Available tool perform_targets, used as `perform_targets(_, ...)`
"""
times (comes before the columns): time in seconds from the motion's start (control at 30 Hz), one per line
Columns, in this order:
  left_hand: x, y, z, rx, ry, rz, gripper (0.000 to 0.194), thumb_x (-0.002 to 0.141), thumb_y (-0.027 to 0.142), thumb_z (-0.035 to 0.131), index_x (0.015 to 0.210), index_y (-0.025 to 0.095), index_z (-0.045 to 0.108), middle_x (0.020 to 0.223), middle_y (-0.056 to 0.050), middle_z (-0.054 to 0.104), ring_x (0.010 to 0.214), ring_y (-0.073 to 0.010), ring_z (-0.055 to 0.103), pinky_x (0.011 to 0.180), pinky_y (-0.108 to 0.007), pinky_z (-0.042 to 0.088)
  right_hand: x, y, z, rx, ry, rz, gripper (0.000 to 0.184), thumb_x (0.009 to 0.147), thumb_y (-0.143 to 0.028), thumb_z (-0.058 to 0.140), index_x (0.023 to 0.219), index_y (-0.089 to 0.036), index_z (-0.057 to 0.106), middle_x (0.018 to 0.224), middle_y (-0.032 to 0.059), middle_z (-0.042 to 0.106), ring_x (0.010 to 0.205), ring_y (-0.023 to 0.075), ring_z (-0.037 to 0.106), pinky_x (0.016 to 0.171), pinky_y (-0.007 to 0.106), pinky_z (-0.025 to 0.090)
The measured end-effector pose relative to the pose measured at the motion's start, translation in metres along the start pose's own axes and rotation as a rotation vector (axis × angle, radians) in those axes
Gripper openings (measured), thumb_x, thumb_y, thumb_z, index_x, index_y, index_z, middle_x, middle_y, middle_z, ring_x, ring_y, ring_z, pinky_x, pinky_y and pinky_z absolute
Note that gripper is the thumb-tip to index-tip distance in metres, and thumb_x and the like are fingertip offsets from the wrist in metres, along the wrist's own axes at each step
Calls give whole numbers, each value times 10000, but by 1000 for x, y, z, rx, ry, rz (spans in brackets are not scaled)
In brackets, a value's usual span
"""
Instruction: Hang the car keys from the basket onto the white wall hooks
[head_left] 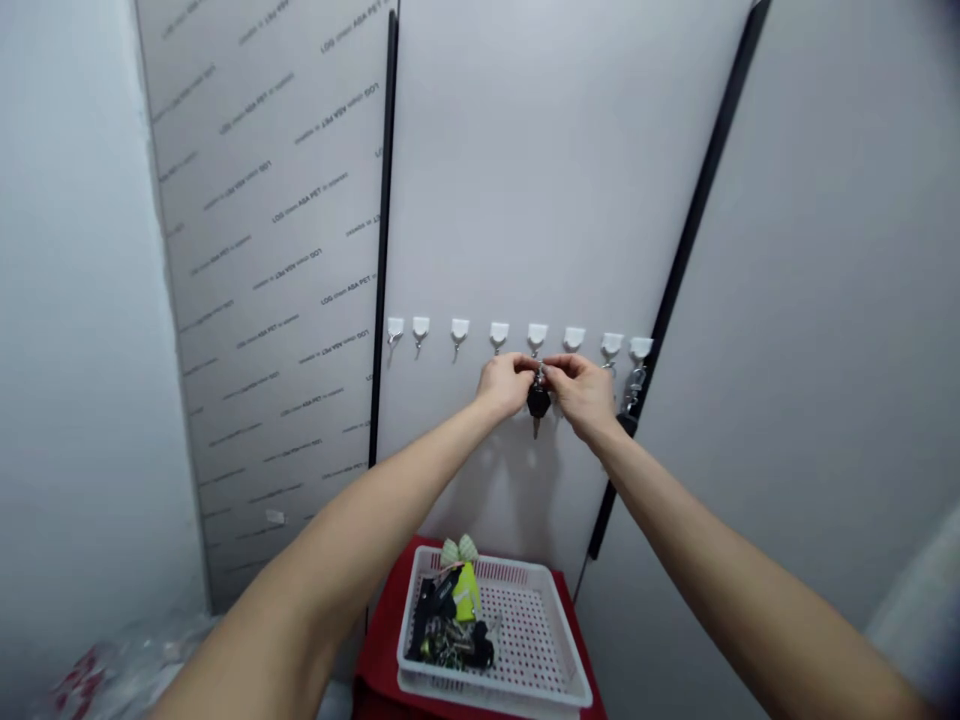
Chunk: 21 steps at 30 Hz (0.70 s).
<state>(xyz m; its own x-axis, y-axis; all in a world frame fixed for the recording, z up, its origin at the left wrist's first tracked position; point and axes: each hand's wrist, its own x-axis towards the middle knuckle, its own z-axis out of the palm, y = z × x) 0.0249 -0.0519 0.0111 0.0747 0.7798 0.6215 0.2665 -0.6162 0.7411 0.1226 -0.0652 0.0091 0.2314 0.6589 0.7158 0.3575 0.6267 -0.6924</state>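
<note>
My left hand [508, 384] and my right hand [581, 392] meet just under a white wall hook [537, 334]. Both are closed in a pinch on the metal ring of a key [538, 400], which has a black head and hangs blade down between them. Whether the ring sits on the hook is hidden by my fingers. Close to my right hand, more keys with metal rings [635, 385] hang from the hook [640, 347] at the row's right end, partly behind my wrist.
Several white hooks [460, 328] run in a row across the pale door panel, between black vertical handles [385, 240]. Below stands a white plastic basket [559, 640] on a red surface [379, 655], with keys and a yellow-green item [466, 592] inside. Plastic wrapping [135, 665] lies lower left.
</note>
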Motion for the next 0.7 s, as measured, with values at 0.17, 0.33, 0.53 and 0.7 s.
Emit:
perform_targets(0.17, 12, 8, -6, 31, 115, -1, 240, 608, 80, 410, 792, 108, 561, 809, -51, 593, 739, -98, 520, 717, -202, 388, 22, -9, 13, -69, -25, -86, 122, 567, -184, 451, 647, -138, 532, 536, -1, 548, 485, 94, 511, 527, 236, 429)
perform_targets(0.33, 18, -1, -20, 75, 185, -62, 277, 610, 73, 402, 846, 97, 544, 846, -71, 583, 761, -107, 521, 711, -204, 387, 31, -10, 36, -157, -72, -77, 158, 583, -154, 420, 674, -139, 548, 529, 1, 553, 498, 96, 518, 567, 251, 432)
perform_targets(0.53, 20, -18, -23, 201, 62, -109, 320, 598, 96, 433, 903, 60, 521, 883, -108, 570, 806, -152, 509, 737, -250, 372, 32, 7, 50, -310, -86, 5, 192, 584, -118, 399, 687, -134, 560, 571, 20, 570, 552, 106, 528, 612, 252, 424)
perform_targets(0.7, 2, -31, -30, 230, 27, -108, 352, 607, 93, 434, 954, 67, 488, 920, -107, 552, 825, -152, 498, 749, -252, 364, 15, 11, 48, -372, -66, -63, 211, 577, -111, 404, 717, -140, 558, 666, 31, 576, 628, 115, 524, 651, 254, 407)
